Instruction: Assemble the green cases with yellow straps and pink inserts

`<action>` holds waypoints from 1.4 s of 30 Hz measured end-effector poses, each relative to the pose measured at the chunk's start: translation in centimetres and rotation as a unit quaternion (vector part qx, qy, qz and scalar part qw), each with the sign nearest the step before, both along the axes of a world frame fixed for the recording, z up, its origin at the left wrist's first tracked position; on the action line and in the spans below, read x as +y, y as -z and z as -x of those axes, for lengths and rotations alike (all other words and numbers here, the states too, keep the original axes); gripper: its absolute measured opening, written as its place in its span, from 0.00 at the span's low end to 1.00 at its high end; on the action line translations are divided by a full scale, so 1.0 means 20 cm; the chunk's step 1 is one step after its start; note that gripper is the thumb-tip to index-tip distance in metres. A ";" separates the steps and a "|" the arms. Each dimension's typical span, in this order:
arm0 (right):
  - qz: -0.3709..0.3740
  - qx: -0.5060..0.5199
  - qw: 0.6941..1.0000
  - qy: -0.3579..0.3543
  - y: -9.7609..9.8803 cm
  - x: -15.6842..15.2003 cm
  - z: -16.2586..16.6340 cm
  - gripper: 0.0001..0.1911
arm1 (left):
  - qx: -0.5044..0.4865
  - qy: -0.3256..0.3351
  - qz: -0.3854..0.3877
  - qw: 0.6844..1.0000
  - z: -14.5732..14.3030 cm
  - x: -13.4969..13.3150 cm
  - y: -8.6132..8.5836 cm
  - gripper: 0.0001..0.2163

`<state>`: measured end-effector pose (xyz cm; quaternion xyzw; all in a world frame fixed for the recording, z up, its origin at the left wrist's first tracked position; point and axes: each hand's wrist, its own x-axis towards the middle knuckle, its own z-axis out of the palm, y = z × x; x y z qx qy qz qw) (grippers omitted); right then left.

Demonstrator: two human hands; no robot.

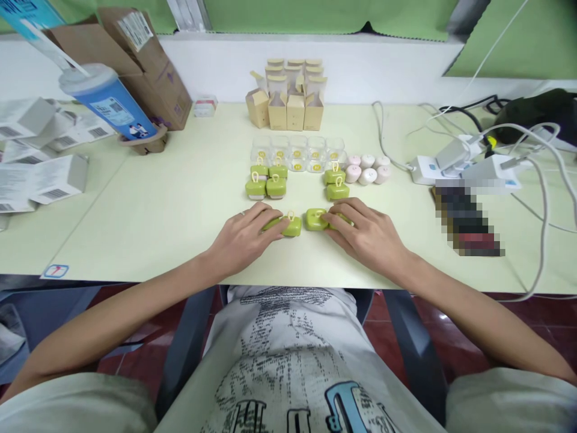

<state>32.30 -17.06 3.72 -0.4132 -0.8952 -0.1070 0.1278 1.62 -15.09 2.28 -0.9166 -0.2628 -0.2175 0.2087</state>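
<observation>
My left hand (246, 237) is closed around small glossy green cases with pale loops, at the front of the table. One green case (293, 227) shows by its thumb; a second is mostly hidden under the fingers. My right hand (363, 236) has its fingers curled over another green case (345, 221), partly covered, and its fingertips touch a green case (316, 219) lying flat beside it. Behind the left hand stands a cluster of green cases (276, 186) with loops upright. Behind the right hand are two more green cases (338, 191).
Transparent plastic cups (297, 147) stand in rows, with several pale pink and white round pieces (367, 175) to their right. Open cardboard boxes (295, 114) line the wall. White boxes (58, 180) and a blue cup (112, 102) are left; power strips (480, 171) and cables lie right.
</observation>
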 end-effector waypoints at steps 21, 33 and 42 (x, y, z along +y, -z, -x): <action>-0.149 0.037 0.985 -0.085 0.09 -0.05 0.01 0.13 | -0.035 0.028 -0.013 0.999 0.00 0.00 0.02 0.10; -0.172 0.006 0.984 -0.055 0.09 -0.09 -0.01 0.17 | -0.053 0.041 0.002 0.998 0.01 0.00 0.03 0.11; -0.154 0.032 0.987 -0.036 0.11 -0.06 -0.02 0.14 | -0.042 -0.007 -0.032 0.999 -0.05 -0.01 0.01 0.07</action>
